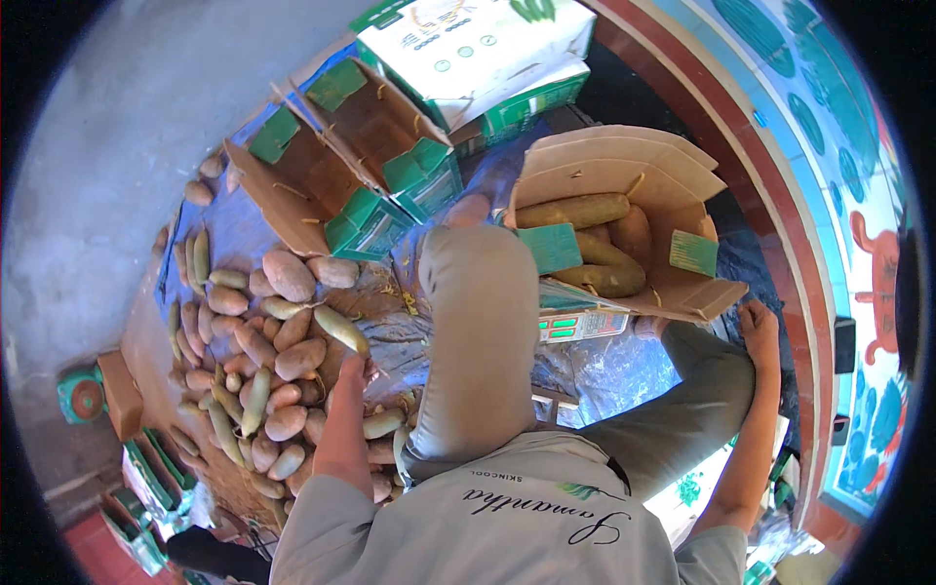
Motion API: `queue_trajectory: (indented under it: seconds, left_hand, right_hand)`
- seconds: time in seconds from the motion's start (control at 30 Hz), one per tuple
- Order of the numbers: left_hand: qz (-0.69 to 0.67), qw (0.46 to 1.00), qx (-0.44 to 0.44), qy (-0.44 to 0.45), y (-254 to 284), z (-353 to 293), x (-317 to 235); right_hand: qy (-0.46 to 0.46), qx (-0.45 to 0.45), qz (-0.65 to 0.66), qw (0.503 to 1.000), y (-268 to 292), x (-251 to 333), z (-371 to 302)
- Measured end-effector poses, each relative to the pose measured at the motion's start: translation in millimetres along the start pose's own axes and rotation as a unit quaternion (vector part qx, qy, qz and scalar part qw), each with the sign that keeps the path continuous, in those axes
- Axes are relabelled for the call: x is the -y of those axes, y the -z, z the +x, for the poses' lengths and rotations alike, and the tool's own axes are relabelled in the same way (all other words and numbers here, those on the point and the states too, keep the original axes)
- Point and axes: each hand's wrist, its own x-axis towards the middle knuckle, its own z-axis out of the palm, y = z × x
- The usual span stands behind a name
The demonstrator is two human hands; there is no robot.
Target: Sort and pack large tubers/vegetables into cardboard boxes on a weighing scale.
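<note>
My left hand (pixel 357 370) is closed around the lower end of a long green gourd (pixel 341 331), raised over the heap. Beneath it lies a big heap of brown oval gourds (pixel 300 359) mixed with longer green ones. My right hand (pixel 759 330) hangs beside my right knee, just below the corner of an open cardboard box (pixel 624 161). Its fingers are curled, and what they hold, if anything, is hidden. Inside that box several long green-brown gourds (pixel 575 211) and a rounder brown gourd (pixel 632 235) lie side by side.
Two open brown-and-green boxes (pixel 375 161) stand side by side beyond the heap. Behind them is a closed white-and-green carton (pixel 478 58). A blue sheet (pixel 624 375) covers part of the floor. A painted wall (pixel 829 195) rises on the right; a small green machine (pixel 83 395) stands far left.
</note>
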Motion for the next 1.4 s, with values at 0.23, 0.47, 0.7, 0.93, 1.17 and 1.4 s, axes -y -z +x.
queue_trajectory:
  seconds: [0.23,0.47,0.7,0.93,1.17,1.4]
  left_hand:
    - [0.010,0.991,-0.049,-0.125,2,-51,-23]
    - [-0.033,0.976,-0.025,-0.214,6,-97,-48]
    - [0.046,0.968,0.011,-0.247,-14,-131,-56]
    - [0.145,0.955,0.012,-0.258,-24,-103,-40]
    - [0.200,0.948,-0.009,-0.248,-29,-104,-36]
    - [0.237,0.923,-0.023,-0.303,-2,-37,-39]
  right_hand:
    - [-0.007,0.002,0.036,0.999,3,16,-4]
    - [0.018,-0.018,0.043,0.999,8,22,-10]
    - [0.021,-0.018,0.057,0.998,13,17,-17]
    - [0.049,-0.043,0.063,0.996,13,10,-23]
    - [0.048,-0.041,0.045,0.997,12,3,-27]
    - [0.089,-0.050,0.058,0.993,9,3,-19]
